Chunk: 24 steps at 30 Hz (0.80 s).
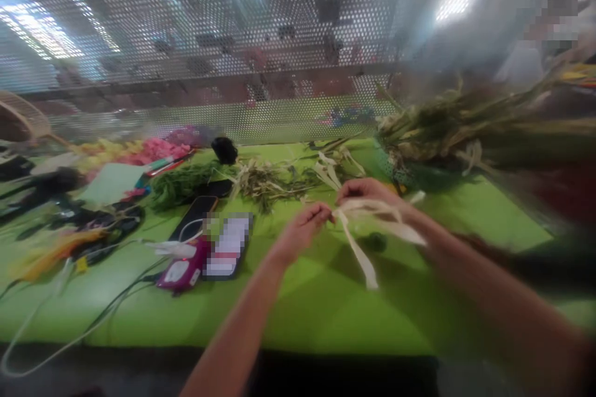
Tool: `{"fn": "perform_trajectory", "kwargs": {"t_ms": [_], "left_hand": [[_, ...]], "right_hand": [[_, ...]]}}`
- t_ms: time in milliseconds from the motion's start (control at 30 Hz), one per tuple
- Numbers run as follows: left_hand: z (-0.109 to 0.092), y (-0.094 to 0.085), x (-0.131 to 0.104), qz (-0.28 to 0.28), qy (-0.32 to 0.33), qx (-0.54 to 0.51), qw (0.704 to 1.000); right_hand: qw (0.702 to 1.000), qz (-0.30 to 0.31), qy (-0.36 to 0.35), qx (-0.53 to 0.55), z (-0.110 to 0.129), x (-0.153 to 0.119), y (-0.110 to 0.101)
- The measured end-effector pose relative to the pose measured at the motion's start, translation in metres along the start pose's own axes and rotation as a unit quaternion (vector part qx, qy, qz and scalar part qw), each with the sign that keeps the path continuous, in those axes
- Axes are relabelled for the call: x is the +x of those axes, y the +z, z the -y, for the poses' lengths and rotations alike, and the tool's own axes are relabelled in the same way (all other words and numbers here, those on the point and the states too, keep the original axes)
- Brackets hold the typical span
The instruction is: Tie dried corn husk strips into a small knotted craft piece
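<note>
left hand pinching pale strip | right hand gripping it | free end hangs down-right

green table — phones left | leaf pile centre | plant bundle right — perforated screen behind

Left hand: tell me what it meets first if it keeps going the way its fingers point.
Probably the pale leaf strips pinched at its fingertips, with the right hand just beyond; depth is blurred.
</note>
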<state>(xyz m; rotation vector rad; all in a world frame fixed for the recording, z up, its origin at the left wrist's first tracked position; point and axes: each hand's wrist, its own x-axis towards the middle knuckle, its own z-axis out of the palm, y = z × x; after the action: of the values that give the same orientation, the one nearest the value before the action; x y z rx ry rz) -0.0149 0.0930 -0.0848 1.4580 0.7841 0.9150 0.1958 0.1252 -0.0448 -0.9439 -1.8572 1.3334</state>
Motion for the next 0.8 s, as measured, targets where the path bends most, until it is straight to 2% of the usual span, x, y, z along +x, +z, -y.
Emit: {"fn": "perform_trajectory", "kwargs": {"t_ms": [67,133,200,300,400,500,567,667,800], "left_hand": [[-0.001,0.001,0.0,-0.013,-0.028,-0.106,0.994],[0.0,0.0,0.002,-0.036,-0.044,-0.17,0.984],[0.002,0.0,0.005,-0.07,-0.049,-0.193,0.978],[0.006,0.0,0.01,-0.118,-0.044,-0.169,0.978],[0.007,-0.001,0.011,-0.185,-0.018,-0.041,0.982],[0.006,-0.001,0.01,-0.236,0.025,0.168,0.957],[0.006,-0.002,0.008,-0.237,0.037,0.286,0.928],[0.007,-0.001,0.007,-0.227,0.038,0.415,0.88],[0.008,-0.002,0.008,-0.187,0.052,0.512,0.837]], "right_hand": [[0.998,-0.017,0.014,0.059,-0.009,0.003,0.007],[0.995,-0.06,0.026,0.073,-0.015,0.005,0.017],[0.993,-0.096,0.04,0.064,-0.018,0.005,0.028],[0.99,-0.131,0.042,0.038,-0.019,0.003,0.043],[0.989,-0.146,0.034,0.0,-0.022,-0.001,0.055],[0.982,-0.172,-0.005,-0.074,-0.027,-0.004,0.064],[0.975,-0.182,-0.032,-0.125,-0.028,-0.006,0.067],[0.969,-0.174,-0.035,-0.169,-0.026,-0.009,0.069],[0.941,-0.167,-0.074,-0.285,-0.013,-0.013,0.059]]}}
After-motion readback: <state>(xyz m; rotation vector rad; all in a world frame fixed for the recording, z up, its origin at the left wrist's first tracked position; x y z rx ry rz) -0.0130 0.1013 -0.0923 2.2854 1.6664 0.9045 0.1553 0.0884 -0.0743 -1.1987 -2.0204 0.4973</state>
